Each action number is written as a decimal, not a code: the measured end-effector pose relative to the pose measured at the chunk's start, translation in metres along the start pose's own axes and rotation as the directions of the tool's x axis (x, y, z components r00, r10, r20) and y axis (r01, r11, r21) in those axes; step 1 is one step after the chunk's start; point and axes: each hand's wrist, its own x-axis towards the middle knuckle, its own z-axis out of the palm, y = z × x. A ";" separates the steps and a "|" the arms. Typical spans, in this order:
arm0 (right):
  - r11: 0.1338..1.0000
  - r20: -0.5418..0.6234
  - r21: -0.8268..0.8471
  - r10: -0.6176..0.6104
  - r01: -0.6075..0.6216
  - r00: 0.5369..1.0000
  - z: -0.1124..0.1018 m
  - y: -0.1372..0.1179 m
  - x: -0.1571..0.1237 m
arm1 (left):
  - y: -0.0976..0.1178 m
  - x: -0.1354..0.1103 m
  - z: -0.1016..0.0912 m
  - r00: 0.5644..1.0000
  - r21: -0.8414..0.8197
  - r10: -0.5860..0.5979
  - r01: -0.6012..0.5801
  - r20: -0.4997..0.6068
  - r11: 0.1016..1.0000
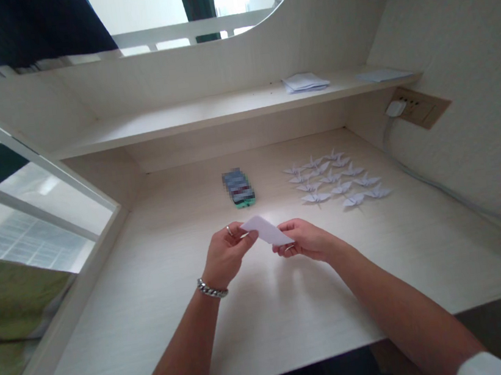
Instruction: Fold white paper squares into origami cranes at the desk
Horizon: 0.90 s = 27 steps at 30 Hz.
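Note:
A folded piece of white paper [266,230] is held up between both hands, a little above the desk. My left hand [226,249] pinches its left corner between thumb and fingers; a ring and a chain bracelet are on that side. My right hand [301,239] grips the opposite, lower right corner, with a ring on one finger. Several folded white paper cranes [341,188] stand in loose rows on the desk, beyond my right hand. Past the paper lies a phone-like object [239,188], blurred over, with a green end.
The pale desk [167,291] runs under a shelf [204,112]. On the shelf lie a stack of folded white paper [305,82] and another flat sheet [384,74]. A plug [396,108] sits in the wall socket [424,106], its cable [444,186] trailing along the right wall.

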 end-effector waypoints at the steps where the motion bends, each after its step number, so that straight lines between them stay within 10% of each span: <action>1: 0.998 -0.062 -0.045 -0.042 0.039 0.997 0.001 0.000 -0.001 | 0.000 0.003 0.003 0.998 -0.023 -0.044 0.043 -0.033 0.999; 8: 0.953 -0.141 -0.150 -0.285 0.264 0.948 0.011 -0.007 -0.009 | -0.008 0.009 0.004 0.974 -0.052 -0.226 0.225 -0.015 0.973; 27: 0.977 -0.202 -0.130 -0.193 0.169 0.960 0.009 -0.009 -0.009 | -0.003 0.011 0.012 0.975 0.098 -0.203 0.195 0.088 0.976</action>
